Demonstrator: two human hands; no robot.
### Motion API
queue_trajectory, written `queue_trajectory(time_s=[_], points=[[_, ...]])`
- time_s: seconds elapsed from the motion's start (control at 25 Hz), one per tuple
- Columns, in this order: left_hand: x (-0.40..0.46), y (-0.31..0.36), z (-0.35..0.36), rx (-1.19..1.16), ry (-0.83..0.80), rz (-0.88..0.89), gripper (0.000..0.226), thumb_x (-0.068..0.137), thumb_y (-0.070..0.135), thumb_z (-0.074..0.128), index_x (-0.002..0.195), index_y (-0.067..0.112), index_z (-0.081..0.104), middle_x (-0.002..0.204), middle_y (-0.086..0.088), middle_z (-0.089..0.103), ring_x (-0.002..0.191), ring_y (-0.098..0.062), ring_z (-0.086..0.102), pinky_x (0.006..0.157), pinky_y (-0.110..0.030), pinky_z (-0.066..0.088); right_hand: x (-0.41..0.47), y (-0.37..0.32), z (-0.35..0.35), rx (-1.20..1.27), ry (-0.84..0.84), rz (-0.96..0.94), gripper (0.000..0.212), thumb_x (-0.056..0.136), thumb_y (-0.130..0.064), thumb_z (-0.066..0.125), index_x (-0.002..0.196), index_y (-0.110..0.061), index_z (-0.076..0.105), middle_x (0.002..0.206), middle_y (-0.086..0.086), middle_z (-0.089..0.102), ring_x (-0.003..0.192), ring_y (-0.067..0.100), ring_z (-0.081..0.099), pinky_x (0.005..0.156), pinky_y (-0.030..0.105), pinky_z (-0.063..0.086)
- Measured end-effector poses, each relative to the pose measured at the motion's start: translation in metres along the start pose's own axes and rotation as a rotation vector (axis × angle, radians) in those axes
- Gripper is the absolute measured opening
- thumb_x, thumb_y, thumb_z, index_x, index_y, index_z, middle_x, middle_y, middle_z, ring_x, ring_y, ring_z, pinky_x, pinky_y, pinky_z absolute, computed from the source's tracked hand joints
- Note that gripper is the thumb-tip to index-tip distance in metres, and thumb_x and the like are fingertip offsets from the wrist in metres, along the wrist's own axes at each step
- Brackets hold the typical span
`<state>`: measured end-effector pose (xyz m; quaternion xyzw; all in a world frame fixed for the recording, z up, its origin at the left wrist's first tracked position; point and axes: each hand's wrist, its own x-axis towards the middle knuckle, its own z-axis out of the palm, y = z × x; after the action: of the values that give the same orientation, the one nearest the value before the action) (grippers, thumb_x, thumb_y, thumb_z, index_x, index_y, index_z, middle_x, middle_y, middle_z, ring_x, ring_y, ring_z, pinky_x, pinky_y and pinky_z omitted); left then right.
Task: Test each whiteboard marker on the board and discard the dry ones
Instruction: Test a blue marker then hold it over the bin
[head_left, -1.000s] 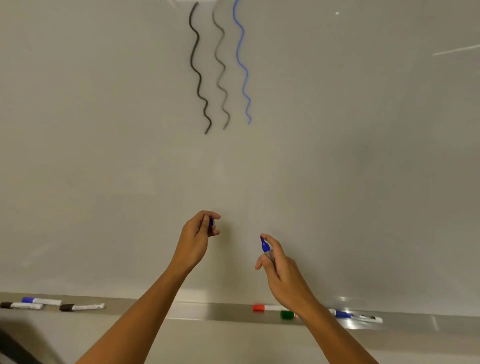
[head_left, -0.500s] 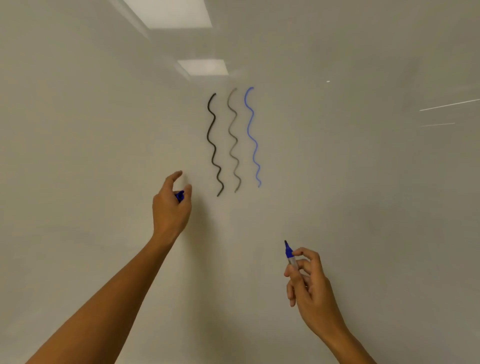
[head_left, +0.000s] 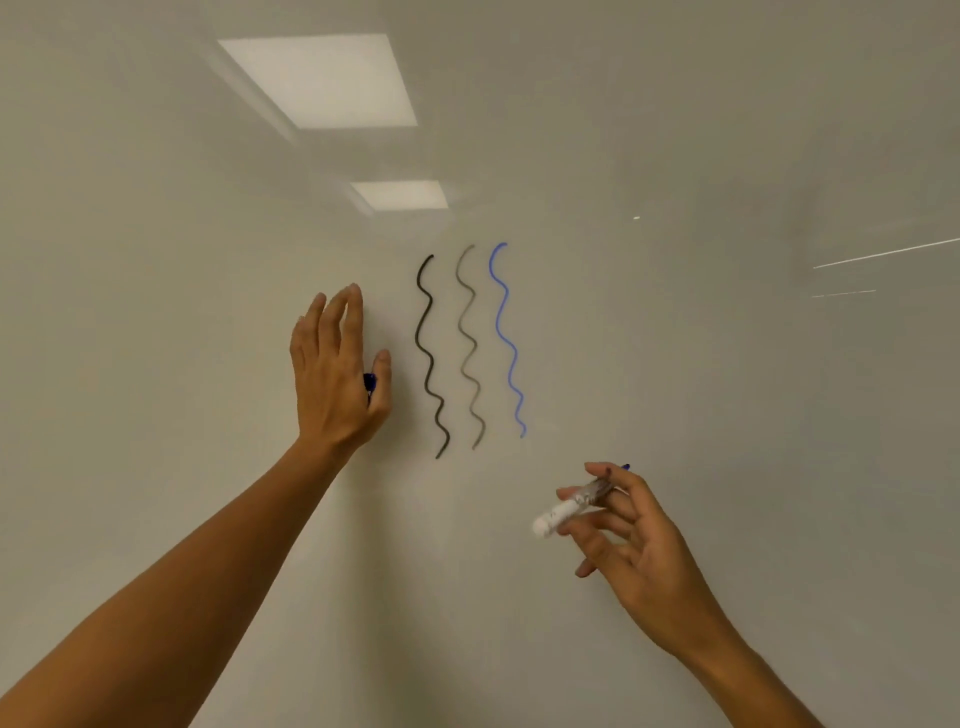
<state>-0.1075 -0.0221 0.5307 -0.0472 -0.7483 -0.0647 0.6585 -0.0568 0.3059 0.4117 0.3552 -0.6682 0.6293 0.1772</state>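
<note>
My left hand (head_left: 335, 374) is raised flat toward the whiteboard (head_left: 727, 364), fingers straight and spread, with a blue marker cap (head_left: 369, 383) tucked between thumb and palm (only a sliver of it shows). My right hand (head_left: 631, 545) is lower and to the right, its grip clamped on the marker (head_left: 574, 505): fingers and thumb pinch the white barrel, the blunt end pointing left toward me and the blue tip (head_left: 626, 467) just peeking past my fingers, aimed at the board. Whether the tip touches the board I cannot tell. Between and above my hands run three wavy test lines side by side: black (head_left: 429, 358), grey (head_left: 470, 348) and blue (head_left: 506, 338). Two ceiling lights (head_left: 322, 78) reflect in the glossy board.
</note>
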Motion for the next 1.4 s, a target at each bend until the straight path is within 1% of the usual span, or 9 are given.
queue_trajectory(time_s=[0.08,0.16,0.24,0.36,0.48,0.6,0.84,1.2,1.4], points=[[0.005,-0.007,0.005,0.019,-0.041,0.078,0.071,0.096,0.040,0.039,0.155,0.007,0.017,0.162,-0.014,0.019,0.151,-0.033,0.008,0.121,-0.054,0.011,0.015,-0.011,-0.002,-0.042,0.029,-0.046,0.053,0.077,-0.033,0.076,0.122,-0.035,0.048,0.125,-0.009,0.069,0.103,0.023,0.070,0.073,0.046,0.061],[0.004,-0.013,0.010,0.029,-0.090,0.085,0.075,0.097,0.045,0.037,0.156,0.005,0.013,0.164,-0.014,0.009,0.152,-0.032,0.000,0.121,-0.057,0.006,0.029,-0.021,-0.004,-0.083,0.084,-0.121,0.051,0.075,-0.050,0.078,0.112,-0.033,0.047,0.123,-0.009,0.069,0.100,0.024,0.071,0.072,0.042,0.061],[0.001,-0.018,0.014,0.047,-0.123,0.044,0.078,0.097,0.050,0.033,0.156,0.004,0.008,0.165,-0.014,0.004,0.152,-0.030,-0.003,0.121,-0.057,0.007,0.044,-0.029,-0.009,-0.109,0.123,-0.192,0.053,0.081,-0.063,0.068,0.111,-0.025,0.045,0.117,-0.007,0.072,0.097,0.025,0.072,0.067,0.035,0.060],[-0.004,-0.022,0.020,0.089,-0.129,0.019,0.082,0.096,0.053,0.031,0.156,0.003,0.005,0.165,-0.012,0.000,0.152,-0.028,-0.003,0.122,-0.055,0.007,0.069,-0.042,-0.013,-0.081,0.181,-0.276,0.044,0.091,-0.065,0.048,0.106,-0.024,0.054,0.096,0.000,0.071,0.084,0.023,0.070,0.060,0.037,0.059],[0.000,-0.023,0.021,0.104,-0.113,0.028,0.082,0.096,0.054,0.030,0.155,0.002,0.006,0.165,-0.012,0.001,0.153,-0.028,-0.002,0.122,-0.055,0.008,0.103,-0.051,-0.011,-0.025,0.248,-0.322,0.032,0.100,-0.045,0.039,0.100,-0.023,0.063,0.077,0.001,0.060,0.068,0.021,0.059,0.057,0.043,0.056],[-0.001,-0.024,0.023,0.122,-0.111,0.030,0.082,0.096,0.054,0.029,0.155,0.002,0.007,0.165,-0.011,0.002,0.153,-0.028,-0.001,0.122,-0.055,0.009,0.135,-0.061,-0.007,-0.033,0.280,-0.340,0.022,0.096,-0.027,0.045,0.107,-0.018,0.061,0.077,0.004,0.060,0.063,0.022,0.054,0.058,0.047,0.054],[-0.001,-0.025,0.023,0.135,-0.103,0.033,0.080,0.097,0.053,0.029,0.155,0.002,0.009,0.165,-0.012,0.004,0.153,-0.028,0.001,0.122,-0.055,0.011,0.173,-0.074,-0.010,-0.145,0.258,-0.397,0.031,0.096,-0.025,0.050,0.115,-0.010,0.069,0.100,0.002,0.074,0.088,0.007,0.067,0.077,0.017,0.051],[-0.001,-0.025,0.023,0.143,-0.100,0.034,0.079,0.097,0.052,0.028,0.156,0.003,0.009,0.165,-0.011,0.004,0.153,-0.027,0.001,0.122,-0.054,0.011,0.198,-0.074,-0.015,-0.174,0.256,-0.405,0.031,0.105,-0.018,0.048,0.131,-0.011,0.063,0.118,-0.001,0.072,0.110,0.005,0.066,0.097,0.020,0.051],[-0.002,-0.025,0.023,0.140,-0.094,0.035,0.079,0.097,0.052,0.029,0.156,0.003,0.010,0.165,-0.011,0.004,0.153,-0.027,0.002,0.122,-0.054,0.011,0.205,-0.072,-0.017,-0.190,0.262,-0.393,0.033,0.105,-0.019,0.049,0.135,-0.012,0.061,0.123,-0.003,0.070,0.115,0.002,0.064,0.100,0.022,0.051]])
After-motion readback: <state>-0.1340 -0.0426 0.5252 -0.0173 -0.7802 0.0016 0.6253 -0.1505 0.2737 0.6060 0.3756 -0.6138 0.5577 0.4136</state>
